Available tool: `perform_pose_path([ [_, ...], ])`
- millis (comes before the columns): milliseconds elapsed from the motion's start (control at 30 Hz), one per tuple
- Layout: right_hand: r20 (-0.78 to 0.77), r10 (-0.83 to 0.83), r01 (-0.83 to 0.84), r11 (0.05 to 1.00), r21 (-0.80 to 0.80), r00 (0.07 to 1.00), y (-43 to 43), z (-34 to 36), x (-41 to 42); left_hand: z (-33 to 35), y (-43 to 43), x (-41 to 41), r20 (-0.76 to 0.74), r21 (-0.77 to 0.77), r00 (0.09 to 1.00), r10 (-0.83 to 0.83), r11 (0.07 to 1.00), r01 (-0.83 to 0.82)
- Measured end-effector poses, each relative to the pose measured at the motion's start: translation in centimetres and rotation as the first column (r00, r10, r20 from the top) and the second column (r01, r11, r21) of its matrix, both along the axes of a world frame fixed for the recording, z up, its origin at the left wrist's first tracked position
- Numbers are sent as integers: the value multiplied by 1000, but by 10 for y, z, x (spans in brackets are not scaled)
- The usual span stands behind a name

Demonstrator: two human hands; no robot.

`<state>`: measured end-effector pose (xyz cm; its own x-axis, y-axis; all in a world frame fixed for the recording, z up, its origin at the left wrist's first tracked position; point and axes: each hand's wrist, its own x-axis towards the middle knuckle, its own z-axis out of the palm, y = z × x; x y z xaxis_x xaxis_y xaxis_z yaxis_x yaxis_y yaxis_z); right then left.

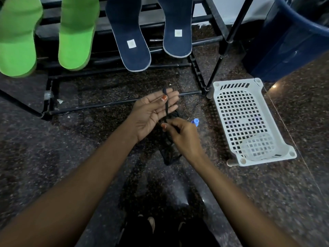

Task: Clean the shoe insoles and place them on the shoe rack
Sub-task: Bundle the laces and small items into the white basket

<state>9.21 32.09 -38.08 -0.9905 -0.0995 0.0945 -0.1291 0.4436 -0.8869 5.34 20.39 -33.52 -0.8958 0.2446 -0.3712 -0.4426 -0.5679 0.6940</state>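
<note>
I count two green insoles (pixel 17 38) (pixel 76 32), two navy insoles (pixel 131 38) (pixel 178 27), one black rack (pixel 204 41), one white basket (pixel 267 162), one blue bin (pixel 284 43), and perhaps one dark lace (pixel 166 106).

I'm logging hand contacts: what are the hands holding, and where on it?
A dark lace. The left hand pins it near its top end under the thumb; the right hand pinches it lower down. The rest hangs below.
</note>
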Motion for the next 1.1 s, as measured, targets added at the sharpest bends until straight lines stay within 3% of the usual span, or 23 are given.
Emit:
perform_pose_path([
  [167, -46, 130, -121, 980, 161, 991, 1, 3, 5, -10, -4, 0, -56, -240, 997, -58, 970, 43],
  [433, -119, 120, -86, 963, 254, 986, 17, 17, -6, -13, -1, 7, -75, -644, 948, -309, 741, 191],
  [700, -162, -9, 40, 981, 192, 987, 27, 23, -20, -14, -7, 7, -10, -625, 924, -383, 723, 293],
  [1100, 67, -173, 182, 968, -173, 983, 29, 24, -32, -10, -8, 9, -55, -414, 887, -458, 819, 397],
])
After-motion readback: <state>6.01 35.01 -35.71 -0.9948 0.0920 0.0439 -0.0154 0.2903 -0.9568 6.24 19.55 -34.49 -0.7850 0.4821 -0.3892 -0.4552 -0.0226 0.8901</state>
